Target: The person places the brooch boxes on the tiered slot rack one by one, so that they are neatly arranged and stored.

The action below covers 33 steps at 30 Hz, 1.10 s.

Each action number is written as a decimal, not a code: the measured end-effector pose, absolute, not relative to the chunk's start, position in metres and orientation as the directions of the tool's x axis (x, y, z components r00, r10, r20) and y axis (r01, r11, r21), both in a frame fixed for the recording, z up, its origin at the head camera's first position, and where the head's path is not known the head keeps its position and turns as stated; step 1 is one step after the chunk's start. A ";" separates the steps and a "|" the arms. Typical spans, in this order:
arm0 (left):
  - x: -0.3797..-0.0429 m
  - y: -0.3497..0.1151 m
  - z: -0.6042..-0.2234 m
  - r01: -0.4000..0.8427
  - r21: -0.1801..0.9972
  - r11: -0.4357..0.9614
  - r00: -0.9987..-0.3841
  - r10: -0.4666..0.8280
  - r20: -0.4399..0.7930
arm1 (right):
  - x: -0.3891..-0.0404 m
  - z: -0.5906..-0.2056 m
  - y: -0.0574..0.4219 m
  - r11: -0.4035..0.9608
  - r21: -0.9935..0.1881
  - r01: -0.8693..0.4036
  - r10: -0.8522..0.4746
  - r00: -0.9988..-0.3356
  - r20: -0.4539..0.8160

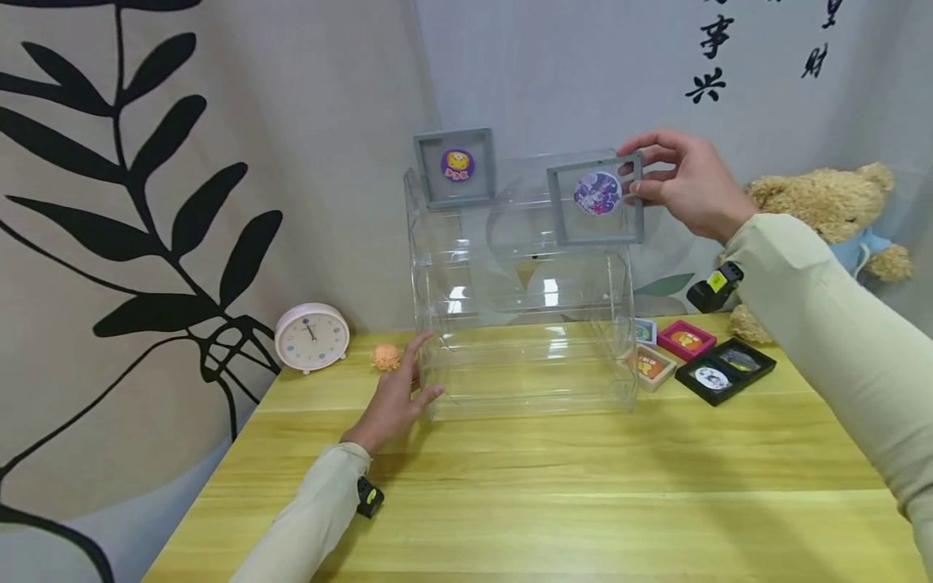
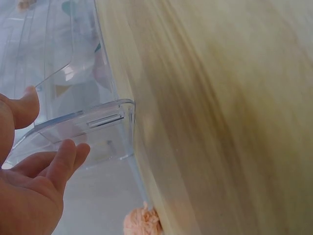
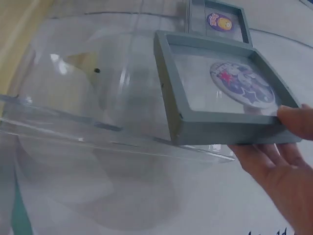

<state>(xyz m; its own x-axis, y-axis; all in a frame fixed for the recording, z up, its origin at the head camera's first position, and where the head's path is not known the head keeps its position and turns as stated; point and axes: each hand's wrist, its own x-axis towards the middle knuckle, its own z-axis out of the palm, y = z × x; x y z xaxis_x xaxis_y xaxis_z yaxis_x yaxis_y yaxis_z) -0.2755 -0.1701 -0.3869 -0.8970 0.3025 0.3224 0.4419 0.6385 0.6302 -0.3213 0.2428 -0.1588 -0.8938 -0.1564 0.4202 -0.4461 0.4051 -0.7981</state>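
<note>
A clear acrylic tiered rack (image 1: pixel 521 324) stands on the wooden table. My left hand (image 1: pixel 391 401) grips its left side panel low down, thumb in front and fingers behind; in the left wrist view the panel edge (image 2: pixel 78 113) passes between them. Up at the rack's top right, my right hand (image 1: pixel 688 182) pinches the right side of a grey square display frame (image 1: pixel 599 240), which encloses a purple round badge (image 1: pixel 598 193). Another grey display frame (image 1: pixel 430 204), with an orange-and-purple badge (image 1: pixel 457 165), rests at the rack's top left. Whether the held frame touches the rack, I cannot tell.
Right of the rack lie a black two-window case (image 1: pixel 725 371), a magenta frame (image 1: pixel 686 340), a beige frame (image 1: pixel 651 366) and a small pale blue one (image 1: pixel 645 330). A teddy bear (image 1: pixel 824 202) sits behind. Leftward are an orange ornament (image 1: pixel 385 357) and a round clock (image 1: pixel 312 338).
</note>
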 end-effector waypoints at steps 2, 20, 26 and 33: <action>-0.275 -0.171 -0.387 0.445 0.632 0.634 -0.895 0.305 0.325 | -0.329 -0.151 0.235 0.420 -0.789 -0.448 -0.132 -0.891 0.435; -0.277 -0.171 -0.388 0.459 0.620 0.637 -0.888 0.318 0.331 | -0.362 -0.103 0.197 0.381 -0.802 -0.460 0.069 -0.851 0.521; -0.277 -0.171 -0.388 0.454 0.631 0.629 -0.891 0.317 0.325 | -0.371 -0.104 0.187 0.444 -0.769 -0.460 0.103 -0.826 0.554; -0.277 -0.170 -0.388 0.440 0.625 0.645 -0.898 0.301 0.321 | -0.383 -0.113 0.177 0.513 -0.738 -0.439 0.089 -0.828 0.554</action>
<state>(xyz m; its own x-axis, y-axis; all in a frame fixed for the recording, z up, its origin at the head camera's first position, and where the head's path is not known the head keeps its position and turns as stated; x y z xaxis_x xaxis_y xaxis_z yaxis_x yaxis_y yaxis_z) -0.2769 -0.1699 -0.3881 -0.8979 0.3014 0.3208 0.4398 0.6452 0.6248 -0.3830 0.1767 -0.1128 -0.8278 0.0888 0.5540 -0.4387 0.5130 -0.7378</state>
